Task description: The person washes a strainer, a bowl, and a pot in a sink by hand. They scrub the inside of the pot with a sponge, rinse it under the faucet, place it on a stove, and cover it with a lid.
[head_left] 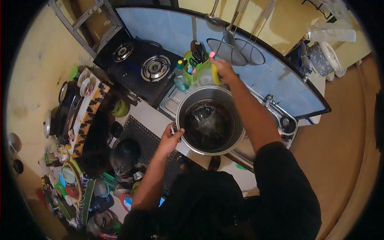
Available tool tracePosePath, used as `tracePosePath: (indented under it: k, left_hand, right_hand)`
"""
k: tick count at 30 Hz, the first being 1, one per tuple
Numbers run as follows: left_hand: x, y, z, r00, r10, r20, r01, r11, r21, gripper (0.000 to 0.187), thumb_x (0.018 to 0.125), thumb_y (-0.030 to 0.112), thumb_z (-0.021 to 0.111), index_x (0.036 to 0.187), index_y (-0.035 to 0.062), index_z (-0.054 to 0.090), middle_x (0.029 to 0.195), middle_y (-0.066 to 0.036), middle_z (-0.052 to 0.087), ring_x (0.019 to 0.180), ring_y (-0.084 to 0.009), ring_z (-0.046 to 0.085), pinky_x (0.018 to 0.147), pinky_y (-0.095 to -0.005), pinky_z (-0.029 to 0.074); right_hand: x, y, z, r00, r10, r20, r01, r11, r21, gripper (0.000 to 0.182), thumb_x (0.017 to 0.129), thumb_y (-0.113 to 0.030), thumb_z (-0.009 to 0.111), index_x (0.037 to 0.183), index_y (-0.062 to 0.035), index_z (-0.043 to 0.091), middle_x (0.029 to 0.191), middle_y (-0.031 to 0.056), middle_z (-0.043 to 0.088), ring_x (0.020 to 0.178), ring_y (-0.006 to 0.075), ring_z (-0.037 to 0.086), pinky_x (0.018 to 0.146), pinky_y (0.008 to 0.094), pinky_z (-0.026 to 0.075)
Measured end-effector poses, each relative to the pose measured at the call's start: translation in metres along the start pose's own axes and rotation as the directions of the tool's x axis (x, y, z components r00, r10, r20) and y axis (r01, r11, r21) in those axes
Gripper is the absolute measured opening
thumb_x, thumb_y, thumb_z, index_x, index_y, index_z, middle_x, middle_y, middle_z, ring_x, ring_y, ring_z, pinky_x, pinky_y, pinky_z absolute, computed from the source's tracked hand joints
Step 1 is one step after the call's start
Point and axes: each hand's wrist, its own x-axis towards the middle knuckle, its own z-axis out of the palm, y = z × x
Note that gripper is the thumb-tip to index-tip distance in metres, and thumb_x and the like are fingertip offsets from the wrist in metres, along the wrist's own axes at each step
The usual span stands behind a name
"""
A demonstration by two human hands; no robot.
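A large metal pot (238, 141) with dark liquid and a pale, glinting patch inside rests over the sink counter. My left hand (171, 139) is closed on the pot's near-left side, thumb at the rim, apparently around a side handle. Beyond the pot, my right hand (224, 69) reaches to a green caddy (203, 69) of utensils. Its fingers are bent beside a pink-tipped item (212, 54) and above a curved yellow item (215, 75); what they grip is too small to tell. A clear plastic container (205, 77) and a green bottle (181, 77) stand alongside.
Left of the sink is a black two-burner stove (140, 64). A faucet (269, 100) and a second basin (286, 122) lie to the right. Strainers (236, 51) hang on the blue-tiled wall. Crowded shelves (82, 120) and a dark mat (150, 142) are at lower left.
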Motion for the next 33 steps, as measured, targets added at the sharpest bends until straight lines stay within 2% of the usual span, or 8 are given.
tracePosePath:
  k: [2, 6, 13, 16, 21, 26, 28, 33]
  left_hand:
    - [0.000, 0.005, 0.003, 1.000, 0.004, -0.018, -0.004, 1.000, 0.021, 0.055, 0.087, 0.024, 0.068, 0.134, 0.0064, 0.045, 0.103, -0.004, 0.061, 0.089, -0.0140, 0.057, 0.071, -0.0281, 0.047]
    - [0.000, 0.012, -0.001, 1.000, -0.022, 0.000, 0.022, 0.996, 0.082, 0.053, 0.087, 0.018, 0.069, 0.132, 0.0035, 0.045, 0.103, -0.005, 0.061, 0.088, -0.0128, 0.056, 0.071, -0.0252, 0.046]
    - [0.010, 0.005, 0.000, 0.997, 0.073, 0.020, -0.072, 0.995, -0.062, 0.045, 0.089, 0.007, 0.062, 0.131, 0.0014, 0.047, 0.106, -0.006, 0.061, 0.093, -0.0136, 0.057, 0.083, -0.0283, 0.047]
    - [0.008, 0.013, 0.004, 0.998, 0.062, 0.015, -0.061, 0.997, -0.036, 0.044, 0.089, 0.007, 0.061, 0.131, 0.0000, 0.047, 0.107, -0.007, 0.061, 0.099, -0.0152, 0.057, 0.089, -0.0292, 0.046]
    - [0.003, 0.026, 0.009, 0.992, -0.099, -0.077, 0.097, 0.995, -0.018, 0.047, 0.092, 0.014, 0.060, 0.133, -0.0001, 0.044, 0.113, -0.009, 0.060, 0.102, -0.0192, 0.058, 0.092, -0.0318, 0.044]
    - [0.010, 0.021, 0.010, 0.990, -0.115, -0.082, 0.106, 0.989, -0.100, 0.045, 0.095, 0.017, 0.056, 0.136, 0.0063, 0.042, 0.114, -0.009, 0.061, 0.105, -0.0191, 0.057, 0.089, -0.0329, 0.046]
    - [0.013, 0.011, 0.004, 0.999, -0.033, -0.034, 0.026, 0.984, -0.177, 0.052, 0.094, 0.011, 0.056, 0.142, 0.0122, 0.036, 0.104, -0.008, 0.063, 0.096, -0.0164, 0.058, 0.082, -0.0313, 0.049]
    - [-0.001, 0.028, 0.008, 0.999, -0.041, 0.009, 0.041, 0.998, 0.046, 0.070, 0.088, -0.004, 0.052, 0.148, 0.0200, 0.025, 0.088, -0.006, 0.057, 0.072, -0.0118, 0.055, 0.061, -0.0275, 0.050]
  right_hand:
    - [0.022, 0.008, 0.003, 0.958, -0.272, -0.093, 0.196, 0.854, -0.483, 0.038, 0.083, -0.039, 0.067, 0.090, -0.0013, 0.070, 0.083, 0.0137, 0.069, 0.079, 0.0250, 0.065, 0.075, 0.0390, 0.050]
    - [0.007, -0.028, -0.032, 0.981, -0.127, 0.147, 0.193, 0.532, -0.825, 0.032, 0.087, -0.034, 0.065, 0.096, -0.0037, 0.069, 0.090, 0.0081, 0.069, 0.082, 0.0153, 0.062, 0.076, 0.0340, 0.050]
    - [-0.093, -0.006, -0.163, 0.991, 0.076, 0.107, 0.045, 0.571, -0.820, 0.030, 0.084, -0.029, 0.068, 0.106, -0.0089, 0.068, 0.098, 0.0134, 0.069, 0.092, 0.0255, 0.065, 0.080, 0.0376, 0.051]
    - [-0.084, 0.063, -0.175, 0.972, -0.230, 0.058, 0.176, 0.535, -0.827, 0.042, 0.073, -0.029, 0.075, 0.106, -0.0038, 0.067, 0.104, 0.0165, 0.066, 0.097, 0.0326, 0.062, 0.089, 0.0400, 0.048]
    - [-0.043, 0.128, -0.166, 0.919, -0.310, 0.245, 0.298, 0.138, -0.945, 0.045, 0.076, -0.032, 0.078, 0.110, -0.0084, 0.063, 0.115, 0.0199, 0.054, 0.092, 0.0362, 0.063, 0.084, 0.0453, 0.051]
    - [-0.083, 0.115, -0.193, 0.828, -0.530, -0.184, 0.069, 0.422, -0.904, 0.035, 0.079, -0.030, 0.075, 0.102, -0.0060, 0.063, 0.093, 0.0147, 0.063, 0.080, 0.0260, 0.065, 0.074, 0.0376, 0.053]
    - [-0.163, 0.029, -0.174, 0.863, -0.358, -0.357, 0.041, 0.753, -0.657, 0.033, 0.080, -0.028, 0.075, 0.099, -0.0033, 0.063, 0.086, 0.0102, 0.066, 0.079, 0.0194, 0.065, 0.072, 0.0313, 0.052]
    - [-0.248, -0.003, -0.062, 0.983, -0.181, 0.001, 0.130, 0.701, -0.701, 0.033, 0.075, -0.032, 0.078, 0.091, -0.0059, 0.066, 0.085, 0.0125, 0.067, 0.077, 0.0254, 0.065, 0.072, 0.0364, 0.051]
